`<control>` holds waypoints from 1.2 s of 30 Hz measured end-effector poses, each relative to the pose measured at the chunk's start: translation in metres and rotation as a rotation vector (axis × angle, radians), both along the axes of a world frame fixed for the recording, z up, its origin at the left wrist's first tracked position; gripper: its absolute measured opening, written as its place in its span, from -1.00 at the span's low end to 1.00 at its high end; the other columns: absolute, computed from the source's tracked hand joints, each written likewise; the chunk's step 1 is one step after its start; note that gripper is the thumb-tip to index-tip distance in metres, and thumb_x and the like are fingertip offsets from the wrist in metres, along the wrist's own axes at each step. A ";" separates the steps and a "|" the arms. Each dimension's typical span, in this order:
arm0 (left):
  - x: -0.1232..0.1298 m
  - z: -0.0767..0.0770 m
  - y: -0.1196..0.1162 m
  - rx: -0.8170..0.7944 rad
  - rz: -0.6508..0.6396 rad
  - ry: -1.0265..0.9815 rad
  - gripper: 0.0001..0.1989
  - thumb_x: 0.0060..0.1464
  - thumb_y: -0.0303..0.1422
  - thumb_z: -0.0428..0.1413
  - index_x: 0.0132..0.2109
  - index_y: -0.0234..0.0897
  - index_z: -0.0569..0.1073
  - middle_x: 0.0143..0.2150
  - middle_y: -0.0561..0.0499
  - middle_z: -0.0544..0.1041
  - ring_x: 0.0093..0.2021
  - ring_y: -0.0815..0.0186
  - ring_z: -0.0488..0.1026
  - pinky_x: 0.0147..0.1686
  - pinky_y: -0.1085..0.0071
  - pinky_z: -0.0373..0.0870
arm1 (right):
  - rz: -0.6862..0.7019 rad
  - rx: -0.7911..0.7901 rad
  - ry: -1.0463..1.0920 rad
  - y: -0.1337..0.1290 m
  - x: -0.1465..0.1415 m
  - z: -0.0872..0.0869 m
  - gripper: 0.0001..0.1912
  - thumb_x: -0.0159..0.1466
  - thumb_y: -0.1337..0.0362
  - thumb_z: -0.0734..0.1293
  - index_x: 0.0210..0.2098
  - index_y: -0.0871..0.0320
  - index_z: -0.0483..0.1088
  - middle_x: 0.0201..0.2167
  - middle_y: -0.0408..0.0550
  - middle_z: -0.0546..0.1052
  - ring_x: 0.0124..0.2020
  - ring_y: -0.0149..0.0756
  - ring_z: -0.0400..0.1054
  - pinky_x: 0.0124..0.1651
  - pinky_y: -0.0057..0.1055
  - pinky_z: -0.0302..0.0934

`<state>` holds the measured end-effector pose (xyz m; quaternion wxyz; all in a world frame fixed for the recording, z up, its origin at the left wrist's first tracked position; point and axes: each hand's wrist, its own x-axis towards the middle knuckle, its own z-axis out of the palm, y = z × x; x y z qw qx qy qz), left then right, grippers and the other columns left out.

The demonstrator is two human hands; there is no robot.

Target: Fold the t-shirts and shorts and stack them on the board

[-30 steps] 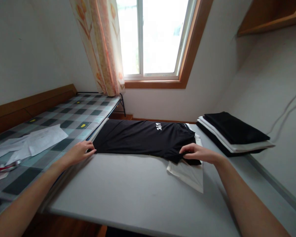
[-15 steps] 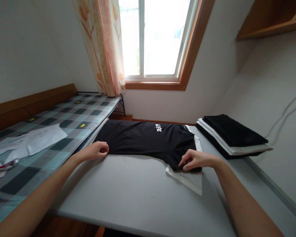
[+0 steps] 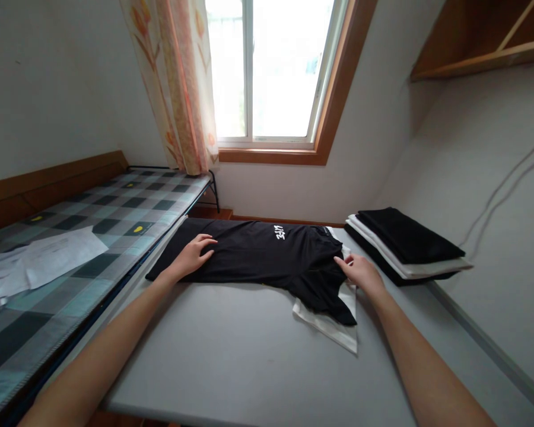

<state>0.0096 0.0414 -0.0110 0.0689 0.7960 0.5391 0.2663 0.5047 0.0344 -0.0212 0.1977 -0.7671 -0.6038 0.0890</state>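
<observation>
A black T-shirt [image 3: 244, 252] with white lettering lies spread sideways across the light table [image 3: 249, 344], its collar end to the right. White fabric [image 3: 327, 328] shows from beneath its near sleeve and around the collar. My left hand [image 3: 192, 257] rests on the shirt near its hem, palm down with the fingers apart. At the collar and shoulder edge, my right hand [image 3: 364, 276] has its thumb over the black cloth and its fingers bent beside it, closed on the edge. Part of that edge is hidden by the hand.
A stack of folded black and white clothes [image 3: 409, 243] sits at the table's right, near the wall. To the left is a bed with a checked cover [image 3: 93, 207], with papers [image 3: 57, 255] lying on it. A curtain [image 3: 178, 89] hangs beside the window.
My left hand has moved from the hem corner onto the cloth, and its fingers have opened. My right hand has left the near sleeve and moved up to the collar edge.
</observation>
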 end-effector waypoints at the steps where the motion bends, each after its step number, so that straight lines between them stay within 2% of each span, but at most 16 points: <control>1: 0.005 -0.003 0.004 -0.003 0.004 0.016 -0.61 0.16 -0.19 0.00 0.05 -0.23 0.48 0.16 -0.12 0.38 0.16 0.16 0.36 0.19 0.23 0.26 | -0.006 -0.023 -0.003 0.000 0.000 -0.002 -0.61 0.15 -0.09 0.26 -0.50 0.12 0.35 -0.53 0.05 0.52 -0.46 -0.16 0.39 -0.41 -0.36 0.12; 4: 0.016 -0.014 0.016 -0.020 0.063 0.102 -0.50 0.19 -0.12 -0.01 0.20 -0.23 0.37 0.29 -0.16 0.28 0.28 0.09 0.23 0.25 0.15 0.18 | -0.001 -0.054 0.013 0.001 -0.001 -0.004 -0.65 0.14 -0.06 0.28 -0.48 0.11 0.36 -0.50 0.04 0.53 -0.44 -0.15 0.41 -0.40 -0.37 0.12; 7: 0.022 -0.023 0.021 -0.045 0.147 0.181 -0.44 0.20 -0.07 -0.02 0.26 -0.24 0.30 0.34 -0.19 0.23 0.35 0.01 0.11 0.28 0.05 0.09 | -0.012 -0.044 0.029 0.004 -0.002 -0.006 -0.77 0.15 0.08 0.28 -0.46 0.12 0.37 -0.44 0.06 0.56 -0.39 -0.15 0.43 -0.37 -0.37 0.14; 10: 0.026 -0.027 0.019 -0.054 0.181 0.220 -0.46 0.23 -0.08 -0.05 0.26 -0.21 0.32 0.35 -0.17 0.23 0.36 -0.01 0.10 0.29 0.01 0.04 | -0.036 0.021 0.046 0.005 -0.003 -0.003 -0.80 0.20 0.15 0.22 -0.42 0.12 0.37 -0.36 0.10 0.58 -0.32 -0.13 0.45 -0.31 -0.37 0.17; 14: 0.027 -0.026 0.011 -0.046 0.188 0.226 -0.49 0.25 -0.10 -0.07 0.24 -0.21 0.35 0.33 -0.15 0.26 0.36 0.02 0.11 0.29 0.04 0.05 | -0.076 0.123 0.059 0.001 -0.007 0.003 -0.76 0.24 0.11 0.19 -0.35 0.12 0.39 -0.31 0.12 0.58 -0.26 -0.12 0.47 -0.27 -0.37 0.18; 17: 0.028 -0.025 0.007 -0.041 0.183 0.216 -0.50 0.25 -0.11 -0.07 0.22 -0.24 0.37 0.32 -0.16 0.27 0.35 0.03 0.13 0.29 0.03 0.05 | -0.069 0.053 -0.017 -0.003 -0.009 0.005 -0.72 0.22 0.05 0.23 -0.37 0.11 0.41 -0.38 0.12 0.57 -0.29 -0.08 0.47 -0.30 -0.35 0.16; 22: 0.025 -0.026 0.004 -0.025 0.177 0.231 -0.53 0.26 -0.12 -0.08 0.21 -0.19 0.38 0.31 -0.13 0.30 0.33 0.07 0.17 0.29 0.05 0.07 | -0.014 -0.106 -0.078 -0.003 -0.008 0.003 -0.59 0.19 -0.06 0.24 -0.57 0.11 0.38 -0.54 0.09 0.52 -0.39 -0.08 0.45 -0.38 -0.34 0.13; 26: 0.024 -0.027 0.004 -0.026 0.176 0.233 -0.53 0.25 -0.11 -0.08 0.20 -0.16 0.39 0.31 -0.11 0.30 0.33 0.07 0.17 0.28 0.06 0.09 | -0.005 -0.093 0.023 0.001 -0.004 0.000 -0.68 0.13 0.02 0.29 -0.61 0.09 0.36 -0.63 -0.03 0.48 -0.46 -0.19 0.41 -0.43 -0.40 0.11; 31: 0.025 -0.025 0.003 -0.017 0.189 0.219 -0.54 0.25 -0.12 -0.08 0.20 -0.16 0.39 0.30 -0.11 0.32 0.32 0.08 0.19 0.28 0.06 0.10 | 0.042 0.066 0.232 0.007 -0.005 0.001 -0.70 0.13 0.04 0.21 -0.58 0.10 0.30 -0.54 0.02 0.49 -0.41 -0.16 0.40 -0.38 -0.36 0.17; 34: 0.027 -0.024 0.002 -0.018 0.202 0.216 -0.52 0.25 -0.12 -0.07 0.21 -0.20 0.38 0.30 -0.13 0.31 0.33 0.08 0.18 0.28 0.07 0.09 | 0.004 0.190 0.521 0.006 -0.012 0.003 -0.68 0.14 0.00 0.20 -0.37 0.14 0.33 -0.43 0.04 0.52 -0.36 -0.15 0.42 -0.35 -0.33 0.25; 36: 0.028 -0.023 0.001 -0.020 0.203 0.213 -0.51 0.25 -0.11 -0.08 0.21 -0.23 0.37 0.30 -0.15 0.31 0.33 0.07 0.18 0.28 0.08 0.09 | -0.040 0.170 0.704 0.003 -0.018 0.004 -0.58 0.13 -0.01 0.25 -0.13 0.13 0.29 -0.38 0.03 0.53 -0.39 -0.16 0.43 -0.39 -0.32 0.28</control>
